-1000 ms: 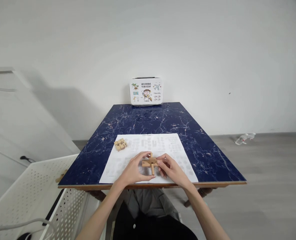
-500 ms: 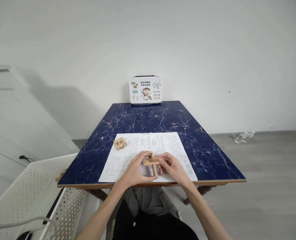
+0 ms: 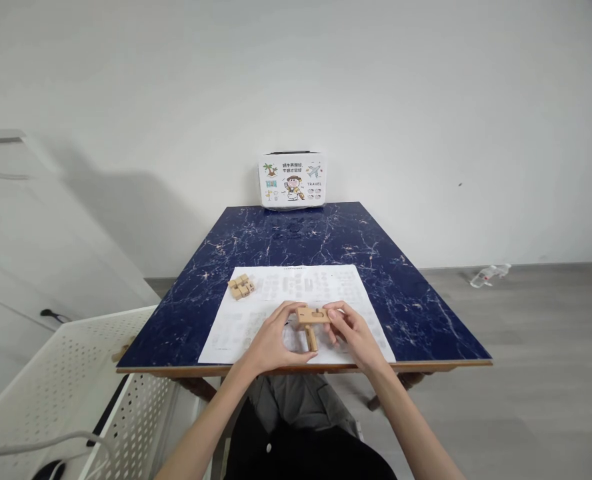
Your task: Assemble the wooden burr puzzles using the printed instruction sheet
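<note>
My left hand (image 3: 272,343) grips an upright wooden block (image 3: 311,339) between thumb and fingers, above a printed paper sheet (image 3: 226,333). A flat wooden block with a slot (image 3: 308,315) lies crosswise over the top of it. The right end of this slotted block is pinched by the thumb and fingers of my right hand (image 3: 349,331). The left fingertips reach the slotted block's left end, and whether they hold it too is not clear. On the sheet's upper left rests a cluster of small wooden cubes (image 3: 241,287).
The paper lies on a blue marbled table (image 3: 296,233). A white case with cartoon prints (image 3: 293,180) stands at the back against the wall. To the left is a white perforated basket (image 3: 131,413) with a cable; a plastic bottle (image 3: 489,275) lies on the floor at right.
The slotted block has turned and risen, so its slotted face now shows above the upright block. My right hand has shifted slightly right with its end. The cubes have stayed put.
</note>
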A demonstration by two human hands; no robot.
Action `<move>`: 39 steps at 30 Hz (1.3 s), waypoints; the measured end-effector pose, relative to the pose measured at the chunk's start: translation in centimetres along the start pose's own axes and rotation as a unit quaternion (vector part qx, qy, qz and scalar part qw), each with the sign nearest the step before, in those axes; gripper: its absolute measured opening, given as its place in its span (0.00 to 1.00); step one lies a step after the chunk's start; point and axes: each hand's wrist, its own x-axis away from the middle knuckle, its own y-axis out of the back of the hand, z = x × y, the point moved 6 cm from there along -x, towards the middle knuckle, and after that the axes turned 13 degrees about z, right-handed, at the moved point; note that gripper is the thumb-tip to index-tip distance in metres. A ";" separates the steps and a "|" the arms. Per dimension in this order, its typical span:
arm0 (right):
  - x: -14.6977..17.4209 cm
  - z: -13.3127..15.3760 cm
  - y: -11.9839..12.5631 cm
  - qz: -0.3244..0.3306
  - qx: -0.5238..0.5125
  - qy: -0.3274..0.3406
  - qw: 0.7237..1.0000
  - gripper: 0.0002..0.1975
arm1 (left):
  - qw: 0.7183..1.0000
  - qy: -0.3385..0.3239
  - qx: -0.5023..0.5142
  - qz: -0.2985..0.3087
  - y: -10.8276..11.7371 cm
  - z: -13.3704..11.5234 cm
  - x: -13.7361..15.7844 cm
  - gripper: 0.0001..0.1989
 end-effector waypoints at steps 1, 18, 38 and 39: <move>0.1 0.0 0.4 -0.023 -0.013 0.009 1.000 0.19 | 1.000 0.002 0.002 0.001 0.0 0.0 0.0 0.41; 0.0 0.4 0.4 -0.153 0.428 0.087 0.887 0.15 | 0.995 0.040 0.083 -0.025 0.1 1.5 0.7 0.46; 0.6 0.7 -2.3 0.000 0.442 0.112 0.890 0.36 | 0.942 0.040 0.326 0.066 -1.8 1.1 -0.3 0.40; 0.6 0.7 -2.3 -0.009 0.445 0.112 0.888 0.36 | 0.941 0.037 0.330 0.066 -1.7 1.0 -0.3 0.39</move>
